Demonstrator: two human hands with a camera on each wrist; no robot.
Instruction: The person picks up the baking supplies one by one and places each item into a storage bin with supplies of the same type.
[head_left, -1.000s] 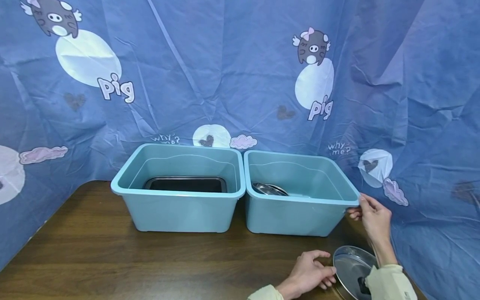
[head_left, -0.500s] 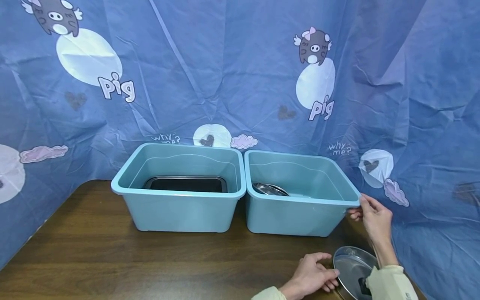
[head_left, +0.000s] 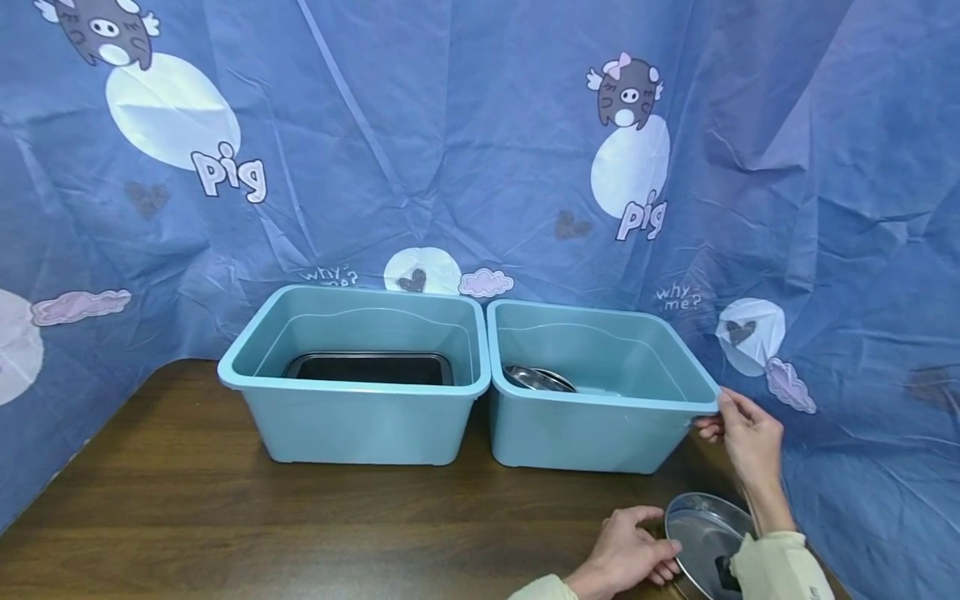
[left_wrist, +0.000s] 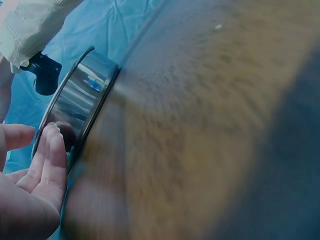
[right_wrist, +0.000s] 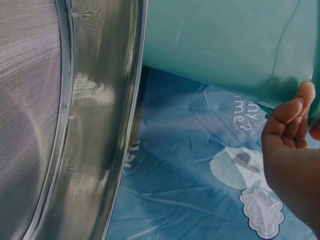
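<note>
Nearest, steel lid point(head_left: 705, 537) flat on table point(head_left: 225, 517) at its right front corner; left hand point(head_left: 626, 554) fingers curl onto its edge, purchase shallow. Slick rim could slip and clatter (knob sits under the sleeve). Beyond, right hand point(head_left: 742, 437) pinches right tub point(head_left: 592, 433) rim; a tug may shift it against left tub point(head_left: 360, 417).
</note>
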